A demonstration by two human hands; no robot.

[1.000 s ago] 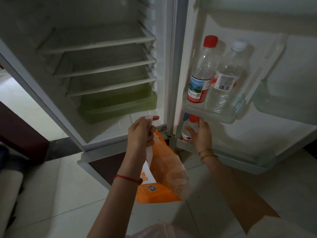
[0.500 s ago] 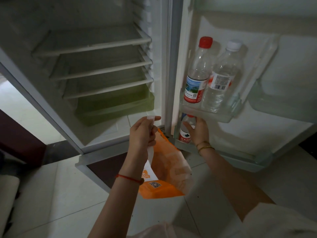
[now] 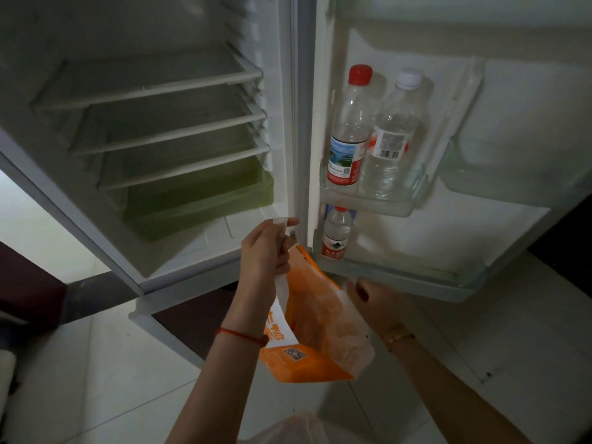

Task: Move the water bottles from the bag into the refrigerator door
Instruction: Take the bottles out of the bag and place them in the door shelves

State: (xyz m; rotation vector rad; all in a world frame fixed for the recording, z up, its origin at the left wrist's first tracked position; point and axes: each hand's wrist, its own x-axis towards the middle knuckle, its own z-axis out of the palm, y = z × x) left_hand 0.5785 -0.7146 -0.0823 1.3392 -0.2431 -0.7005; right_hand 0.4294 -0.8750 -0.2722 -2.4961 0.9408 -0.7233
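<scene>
My left hand (image 3: 264,251) is shut on the white handle of an orange bag (image 3: 315,331), which hangs in front of the open refrigerator. My right hand (image 3: 376,302) is beside the bag's mouth, below the lowest door shelf (image 3: 416,278), with its fingers apart and nothing in it. A small red-capped water bottle (image 3: 335,233) stands upright at the left end of that lowest shelf. Higher up, the middle door shelf (image 3: 368,205) holds a red-capped bottle (image 3: 347,129) and a white-capped bottle (image 3: 390,139) side by side. The inside of the bag is hidden.
The refrigerator body (image 3: 153,123) stands open on the left with several bare shelves and a green drawer (image 3: 198,203). A second clear door bin (image 3: 512,174) sits at the far right. Pale floor tiles (image 3: 96,379) lie below.
My right hand has let go of the small bottle on the lowest door shelf and dropped down to the bag's mouth. My left hand keeps hold of the bag.
</scene>
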